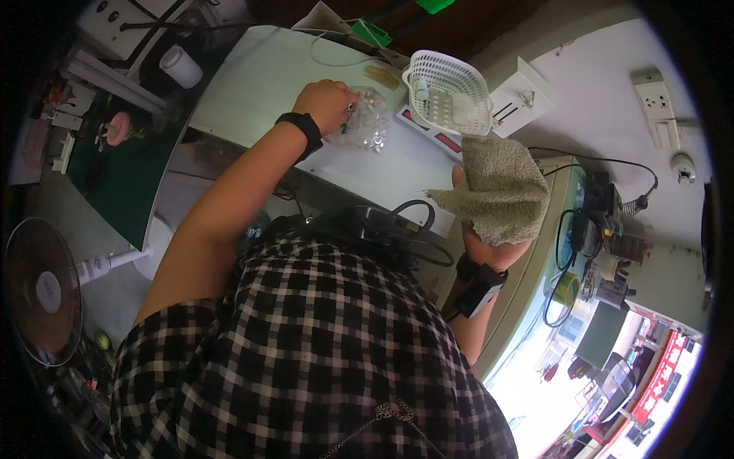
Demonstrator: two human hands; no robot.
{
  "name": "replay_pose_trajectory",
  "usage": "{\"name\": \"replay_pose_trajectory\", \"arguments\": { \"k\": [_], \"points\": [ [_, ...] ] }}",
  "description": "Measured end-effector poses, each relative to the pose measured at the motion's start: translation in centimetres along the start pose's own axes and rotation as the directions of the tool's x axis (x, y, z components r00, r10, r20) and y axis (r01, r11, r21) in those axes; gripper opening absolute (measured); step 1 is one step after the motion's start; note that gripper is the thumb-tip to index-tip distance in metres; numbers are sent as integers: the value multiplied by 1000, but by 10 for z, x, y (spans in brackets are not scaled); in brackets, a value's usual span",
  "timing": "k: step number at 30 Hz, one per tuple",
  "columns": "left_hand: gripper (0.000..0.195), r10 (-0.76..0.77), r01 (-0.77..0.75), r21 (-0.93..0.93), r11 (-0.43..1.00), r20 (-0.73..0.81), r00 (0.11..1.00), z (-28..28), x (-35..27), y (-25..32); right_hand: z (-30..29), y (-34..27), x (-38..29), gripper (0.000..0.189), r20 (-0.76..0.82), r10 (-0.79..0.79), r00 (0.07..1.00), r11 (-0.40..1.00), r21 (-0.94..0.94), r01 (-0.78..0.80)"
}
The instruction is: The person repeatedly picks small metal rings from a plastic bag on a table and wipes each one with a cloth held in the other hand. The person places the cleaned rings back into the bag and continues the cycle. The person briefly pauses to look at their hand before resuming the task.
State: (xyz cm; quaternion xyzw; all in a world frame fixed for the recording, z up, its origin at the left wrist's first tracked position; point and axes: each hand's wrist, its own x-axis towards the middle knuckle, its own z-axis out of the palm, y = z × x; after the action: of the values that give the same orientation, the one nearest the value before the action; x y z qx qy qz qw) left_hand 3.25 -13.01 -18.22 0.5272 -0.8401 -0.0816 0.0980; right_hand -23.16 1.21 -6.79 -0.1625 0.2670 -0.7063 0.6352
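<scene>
My left hand (328, 109) has its fingers closed at the left edge of a clear plastic bag (367, 120), which lies on the white tabletop (258, 74). Shiny small bits show through the plastic. On the right, a grey-green cloth (504, 189) covers most of my right hand (493, 249); only part of the palm and a fingertip show around it. Beyond the cloth, a white perforated plastic basket (450, 63) rests on a device with red displays (447, 142). A yellowish object (381, 77) lies between bag and basket.
A dark green surface (126, 183) with a pink roll (117, 128) is at the left, near a white cup-like container (180, 67). A fan (49, 292) stands at lower left. Cables and small goods line the right-hand ledge by a bright window. A wall socket (656, 100) is upper right.
</scene>
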Motion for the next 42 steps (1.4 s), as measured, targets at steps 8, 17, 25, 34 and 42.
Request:
{"name": "replay_pose_trajectory", "arguments": {
  "k": [8,17,25,34,42],
  "points": [
    [20,-5,-8,224,975,59,998,13,11,1,-8,2,-6,55,15,-57,998,982,-180,58],
    [22,14,-14,-65,998,-9,1000,-7,-3,-1,-4,3,-15,54,-27,57,998,996,-62,-59],
    [22,108,-247,-392,886,-344,933,-98,-40,46,13,13,-23,52,24,186,982,972,144,-188],
    [28,376,-545,-303,782,-468,800,-168,-91,105,46,38,-28,44,277,364,889,926,-214,-312],
    [39,336,-518,-234,823,-536,775,-175,-135,107,67,60,-50,30,343,298,891,909,-388,-154]
  ]
}}
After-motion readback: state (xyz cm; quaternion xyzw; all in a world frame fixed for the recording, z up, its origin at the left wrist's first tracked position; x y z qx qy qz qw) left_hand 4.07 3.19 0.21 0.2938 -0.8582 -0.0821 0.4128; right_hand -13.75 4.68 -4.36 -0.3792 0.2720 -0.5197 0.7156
